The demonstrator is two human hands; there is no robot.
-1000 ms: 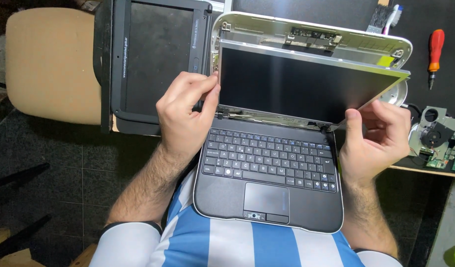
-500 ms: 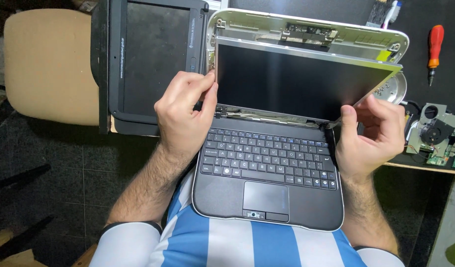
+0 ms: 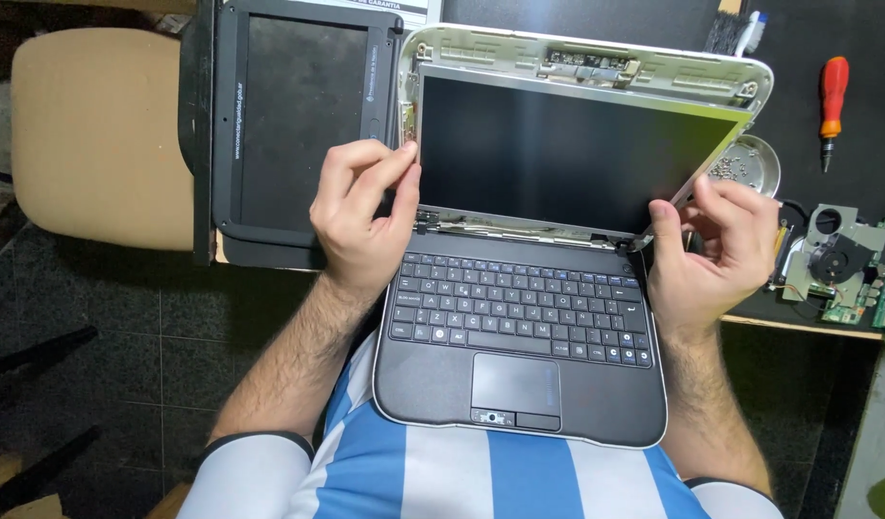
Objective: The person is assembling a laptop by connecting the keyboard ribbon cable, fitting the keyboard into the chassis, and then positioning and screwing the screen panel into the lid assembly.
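A small black laptop (image 3: 519, 346) rests on my lap, its lid open and the bezel removed. The bare dark screen panel (image 3: 558, 154) sits loose in the white lid shell (image 3: 596, 53), tilted slightly. My left hand (image 3: 361, 207) pinches the panel's left edge with thumb and fingers. My right hand (image 3: 707, 240) grips the panel's lower right corner between thumb and fingertips. The keyboard and touchpad lie uncovered below both hands.
A black screen bezel frame (image 3: 298, 125) lies on the desk to the left. A red-handled screwdriver (image 3: 832, 101), a round dish of screws (image 3: 750, 163) and a circuit board with a fan (image 3: 841, 259) sit on the right. A tan chair seat (image 3: 101, 135) stands at far left.
My left hand has slid up from the hinge area to the panel's left edge. The right hand has shifted a little at the lower right corner. The panel sits slightly more tilted.
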